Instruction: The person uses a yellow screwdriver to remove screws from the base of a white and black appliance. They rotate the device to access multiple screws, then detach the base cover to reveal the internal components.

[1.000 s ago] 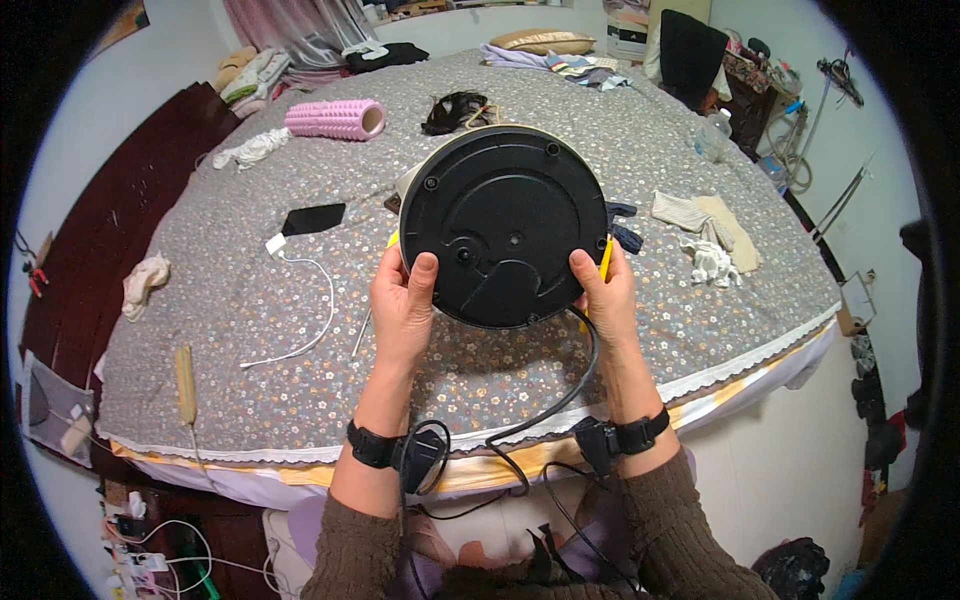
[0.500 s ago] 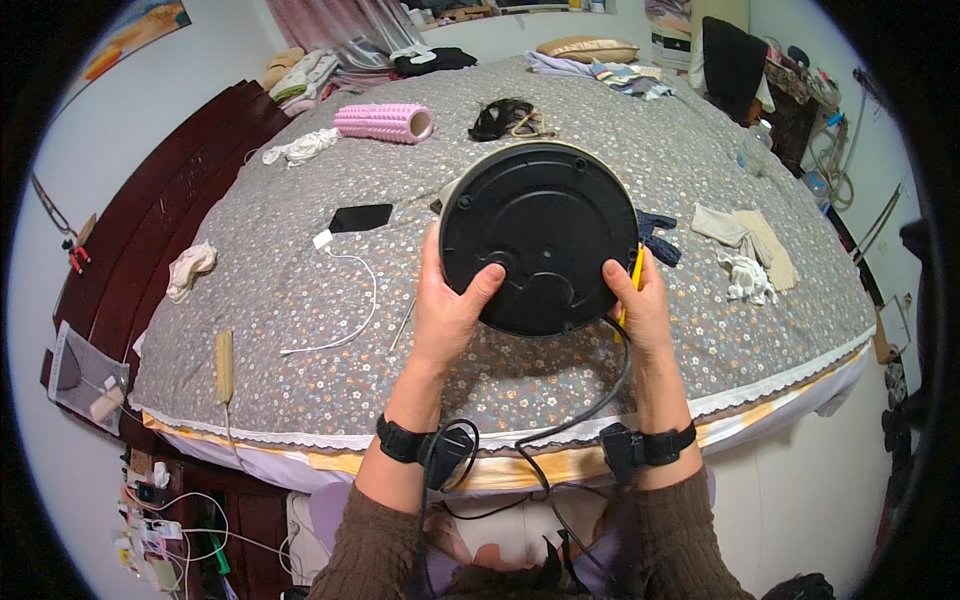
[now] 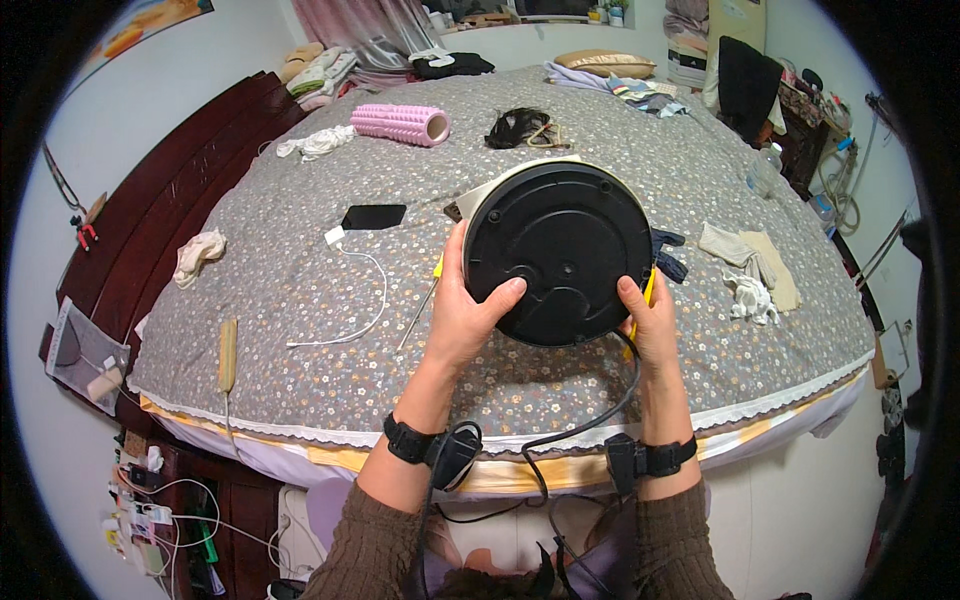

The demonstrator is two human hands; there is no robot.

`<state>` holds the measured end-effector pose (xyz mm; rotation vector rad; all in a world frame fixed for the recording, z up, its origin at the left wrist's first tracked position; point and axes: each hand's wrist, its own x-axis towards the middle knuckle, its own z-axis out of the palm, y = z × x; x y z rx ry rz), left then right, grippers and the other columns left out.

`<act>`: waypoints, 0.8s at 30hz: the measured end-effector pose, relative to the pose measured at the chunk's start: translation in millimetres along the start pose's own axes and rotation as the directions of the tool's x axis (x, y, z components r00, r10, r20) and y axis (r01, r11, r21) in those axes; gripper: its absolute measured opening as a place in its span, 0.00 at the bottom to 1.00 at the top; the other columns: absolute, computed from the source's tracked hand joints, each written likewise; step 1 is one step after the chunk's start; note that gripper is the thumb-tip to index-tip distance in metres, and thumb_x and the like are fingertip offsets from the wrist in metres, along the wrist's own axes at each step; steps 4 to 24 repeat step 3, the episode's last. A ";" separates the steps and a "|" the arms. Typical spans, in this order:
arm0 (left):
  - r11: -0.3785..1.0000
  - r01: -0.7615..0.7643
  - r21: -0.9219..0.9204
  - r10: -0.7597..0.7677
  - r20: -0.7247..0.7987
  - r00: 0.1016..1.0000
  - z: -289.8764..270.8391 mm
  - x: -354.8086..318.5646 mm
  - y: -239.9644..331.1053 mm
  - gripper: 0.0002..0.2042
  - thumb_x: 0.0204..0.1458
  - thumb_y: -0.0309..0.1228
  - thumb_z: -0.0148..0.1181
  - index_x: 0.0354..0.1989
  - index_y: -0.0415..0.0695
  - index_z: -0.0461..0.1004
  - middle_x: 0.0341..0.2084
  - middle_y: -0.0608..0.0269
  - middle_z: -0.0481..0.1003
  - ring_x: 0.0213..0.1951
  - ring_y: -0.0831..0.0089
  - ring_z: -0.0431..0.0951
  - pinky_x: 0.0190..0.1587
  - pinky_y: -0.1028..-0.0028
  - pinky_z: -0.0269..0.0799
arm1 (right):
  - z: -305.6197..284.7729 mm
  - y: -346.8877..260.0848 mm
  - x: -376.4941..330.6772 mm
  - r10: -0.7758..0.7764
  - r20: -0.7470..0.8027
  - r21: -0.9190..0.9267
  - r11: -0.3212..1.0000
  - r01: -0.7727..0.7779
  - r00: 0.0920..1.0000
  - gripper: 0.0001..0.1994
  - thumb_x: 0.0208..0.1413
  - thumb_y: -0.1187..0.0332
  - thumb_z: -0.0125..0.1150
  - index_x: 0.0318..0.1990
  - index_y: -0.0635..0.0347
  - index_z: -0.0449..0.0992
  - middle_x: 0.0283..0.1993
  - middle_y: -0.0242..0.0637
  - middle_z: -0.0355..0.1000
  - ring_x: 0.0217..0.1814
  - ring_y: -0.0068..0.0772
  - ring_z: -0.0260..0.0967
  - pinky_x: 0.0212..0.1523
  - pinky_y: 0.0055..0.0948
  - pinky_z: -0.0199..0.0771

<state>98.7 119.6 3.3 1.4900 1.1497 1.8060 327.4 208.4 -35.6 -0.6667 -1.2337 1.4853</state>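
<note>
Between my two hands is a round corded appliance [image 3: 560, 250], its black underside with molded rings facing me and a cream body edge showing at the upper left. My left hand [image 3: 465, 315] grips its left side, thumb on the underside, other fingers hidden behind. On the opposite rim my right hand [image 3: 653, 325] holds it the same way. A black cord [image 3: 632, 380] drops from the lower right of the base. Beside my right hand shows a yellow strip [image 3: 650, 287]; whether I hold it cannot be told. A thin metal-shafted tool [image 3: 418, 312] with a yellow end lies near my left hand.
The bed [image 3: 300, 290] carries a black phone [image 3: 374, 217], a white charging cable [image 3: 383, 290], a pink foam roller [image 3: 402, 124], a dark hair bundle [image 3: 515, 128], dark blue cloth [image 3: 668, 255], pale cloths [image 3: 750, 260] and a power strip [image 3: 228, 355].
In the picture, the appliance and both hands have shifted slightly right and down. The bed's things have shifted too, so the view has moved. Both hands keep their hold.
</note>
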 end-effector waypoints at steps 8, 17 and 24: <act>1.000 0.001 -0.012 -0.002 -0.033 0.999 1.4 -2.9 -7.2 0.50 0.49 0.33 0.74 0.77 0.35 0.47 0.67 0.48 0.65 0.67 0.64 0.68 0.71 0.65 0.61 | -1.8 3.1 0.9 -0.020 0.005 0.032 0.999 0.020 1.000 0.24 0.60 0.54 0.73 0.57 0.54 0.72 0.44 0.23 0.75 0.35 0.11 0.68 0.28 0.12 0.61; 1.000 0.001 -0.012 -0.002 -0.033 0.999 1.4 -2.9 -7.2 0.50 0.49 0.33 0.74 0.77 0.35 0.47 0.67 0.48 0.65 0.67 0.64 0.68 0.71 0.65 0.61 | -1.8 3.1 0.9 -0.020 0.005 0.032 0.999 0.020 1.000 0.24 0.60 0.54 0.73 0.57 0.54 0.72 0.44 0.23 0.75 0.35 0.11 0.68 0.28 0.12 0.61; 1.000 0.001 -0.012 -0.002 -0.033 0.999 1.4 -2.9 -7.2 0.50 0.49 0.33 0.74 0.77 0.35 0.47 0.67 0.48 0.65 0.67 0.64 0.68 0.71 0.65 0.61 | -1.8 3.1 0.9 -0.020 0.005 0.032 0.999 0.020 1.000 0.24 0.60 0.54 0.73 0.57 0.54 0.72 0.44 0.23 0.75 0.35 0.11 0.68 0.28 0.12 0.61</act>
